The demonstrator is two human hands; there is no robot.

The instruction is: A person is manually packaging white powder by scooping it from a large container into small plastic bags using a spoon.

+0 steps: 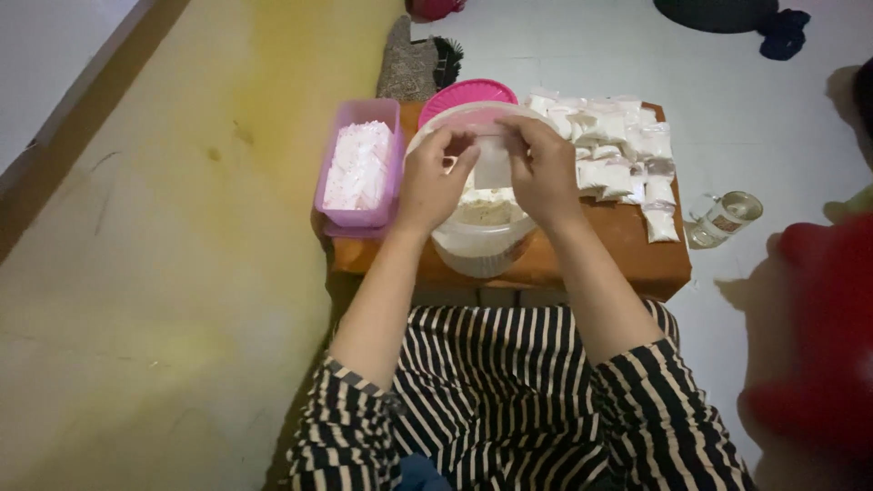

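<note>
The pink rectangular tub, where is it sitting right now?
In the head view, the pink rectangular tub sits at the left end of the small wooden table, just left of the left hand and the clear round container.

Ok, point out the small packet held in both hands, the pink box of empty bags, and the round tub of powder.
small packet (494,168), head view, on its white middle between the fingers.
pink box (391,164), head view, on its right wall.
round tub (477,250), head view, on its clear front wall.
</note>
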